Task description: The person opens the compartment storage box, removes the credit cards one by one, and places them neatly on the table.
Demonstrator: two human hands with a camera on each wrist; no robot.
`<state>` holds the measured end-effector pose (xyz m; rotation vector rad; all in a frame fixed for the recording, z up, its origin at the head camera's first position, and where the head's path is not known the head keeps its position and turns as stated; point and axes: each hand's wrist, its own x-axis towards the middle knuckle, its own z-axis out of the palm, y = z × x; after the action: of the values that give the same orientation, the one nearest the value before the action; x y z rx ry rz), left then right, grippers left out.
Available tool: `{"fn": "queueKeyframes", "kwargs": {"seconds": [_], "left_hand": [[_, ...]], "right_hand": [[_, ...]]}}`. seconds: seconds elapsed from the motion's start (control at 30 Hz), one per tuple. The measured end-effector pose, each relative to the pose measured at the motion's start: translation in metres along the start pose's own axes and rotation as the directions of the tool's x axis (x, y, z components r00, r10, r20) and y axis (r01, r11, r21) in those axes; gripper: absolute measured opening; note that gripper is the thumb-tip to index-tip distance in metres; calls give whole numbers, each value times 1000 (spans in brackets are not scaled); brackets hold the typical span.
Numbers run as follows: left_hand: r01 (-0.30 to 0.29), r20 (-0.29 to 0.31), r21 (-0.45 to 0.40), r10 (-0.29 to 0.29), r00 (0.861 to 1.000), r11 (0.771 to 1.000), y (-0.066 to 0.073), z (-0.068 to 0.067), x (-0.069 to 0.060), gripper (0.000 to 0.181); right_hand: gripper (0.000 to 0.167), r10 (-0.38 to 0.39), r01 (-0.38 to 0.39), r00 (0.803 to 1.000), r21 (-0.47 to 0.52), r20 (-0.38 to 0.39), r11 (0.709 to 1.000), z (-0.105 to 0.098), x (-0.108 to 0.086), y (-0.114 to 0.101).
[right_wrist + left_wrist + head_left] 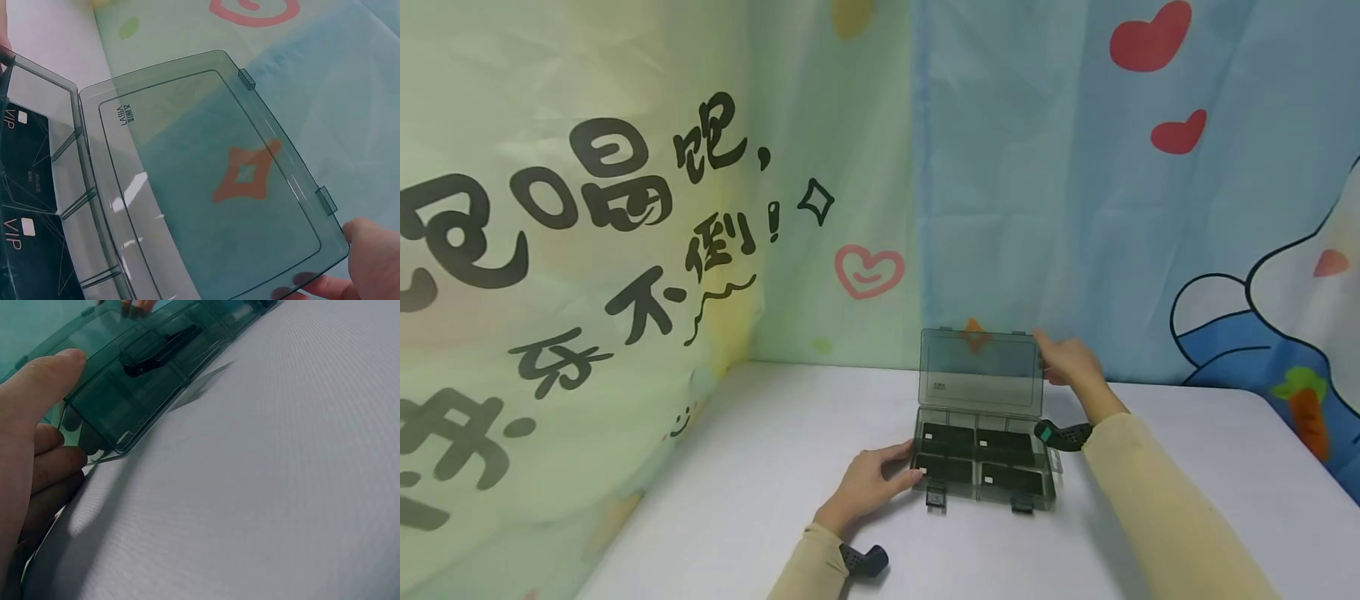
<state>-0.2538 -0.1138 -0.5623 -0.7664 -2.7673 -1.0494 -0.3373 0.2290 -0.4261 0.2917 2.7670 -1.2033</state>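
Cream fabric sleeves [1172,517], foreground. Left grip [865,483] closely pinches a translucent, rectangular plastic box [976,492]; right grip [1071,364], its thin raised lid [981,379].

Cards [1015,479] in box [977,493] on table [760,467]

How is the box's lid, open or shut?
Open. The right hand holds the see-through lid raised at the back of the box, and dark cards show inside.

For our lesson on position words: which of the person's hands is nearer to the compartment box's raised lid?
The right. The right hand grips the raised lid near its upper right corner; the left hand holds the compartment box near its left front corner.
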Motion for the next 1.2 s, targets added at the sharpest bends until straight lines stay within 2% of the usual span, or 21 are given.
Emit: {"fn": "queueKeyframes", "kwargs": {"seconds": [0.2, 0.37, 0.47, 0.6, 0.7, 0.8, 1.07, 1.2], "left_hand": [[15, 1, 20, -15, 1000, 1000, -2, -2, 4, 61], [20, -4, 10, -20, 1000, 1000, -1, -3, 2, 60], [16, -3, 7, -16, 1000, 1000, -1, -3, 1, 60], [1, -2, 6, -1, 1000, 1000, 0, -3, 3, 60], [-9, -9, -1, 9, 1000, 1000, 0, -3, 5, 60], [-7, -8, -15, 7, 1000, 1000, 0, -2, 4, 59], [17, 11, -21, -17, 1000, 1000, 2, -3, 3, 59], [34, 15, -16, -34, 999, 999, 4, -4, 2, 60]], "right_hand": [[88, -61, 63, 998, 89, -23, 994, 6, 14, 15], [95, -109, 113, 993, 116, -40, 987, 23, 60, 59], [90, -117, 121, 993, 143, -35, 982, 29, 78, 78], [80, -153, 146, 988, 184, 22, 972, 23, 55, 67], [75, -190, 179, 981, 195, 36, 964, 18, 30, 52], [70, -183, 174, 983, 199, 28, 965, 19, 20, 49], [65, -203, 186, 978, 226, 54, 956, 24, 16, 55], [66, -180, 165, 983, 253, 38, 953, 30, 25, 67]]}}
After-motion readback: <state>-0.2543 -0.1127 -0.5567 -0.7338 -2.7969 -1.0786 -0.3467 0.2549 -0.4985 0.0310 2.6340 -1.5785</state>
